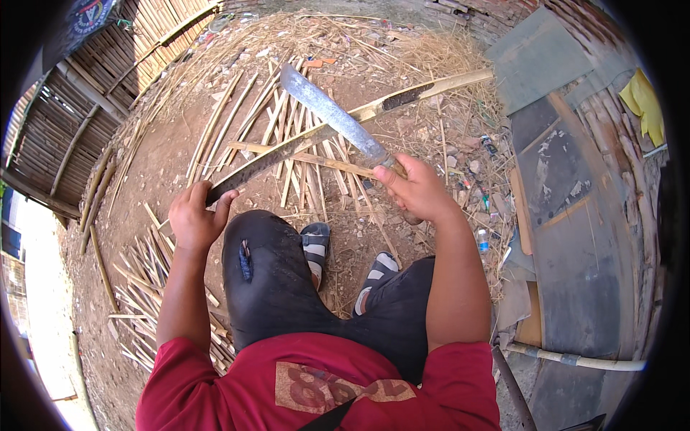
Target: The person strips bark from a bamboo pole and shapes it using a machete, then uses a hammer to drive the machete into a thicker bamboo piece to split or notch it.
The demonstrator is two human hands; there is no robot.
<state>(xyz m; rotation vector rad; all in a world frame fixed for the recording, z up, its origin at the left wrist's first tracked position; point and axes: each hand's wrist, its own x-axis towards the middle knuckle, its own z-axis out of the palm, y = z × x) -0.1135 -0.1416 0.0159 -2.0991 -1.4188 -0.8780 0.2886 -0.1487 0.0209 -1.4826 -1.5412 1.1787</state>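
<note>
My left hand, at left of centre, is closed around the near end of a long split bamboo piece. The piece slants away to the far right, pale along its edge and dark on its inner face. In my right hand is the handle of a machete. Its broad grey blade points far left and crosses over the bamboo near the middle; whether they touch I cannot tell. Beneath them a thin wooden strip lies across other cut strips on the ground.
More cut strips are heaped beside my left leg. Dry straw and rubble lie at the back. Dark panels and a yellow cloth are along the right. A bamboo fence stands at left, and a plastic bottle lies near my right forearm.
</note>
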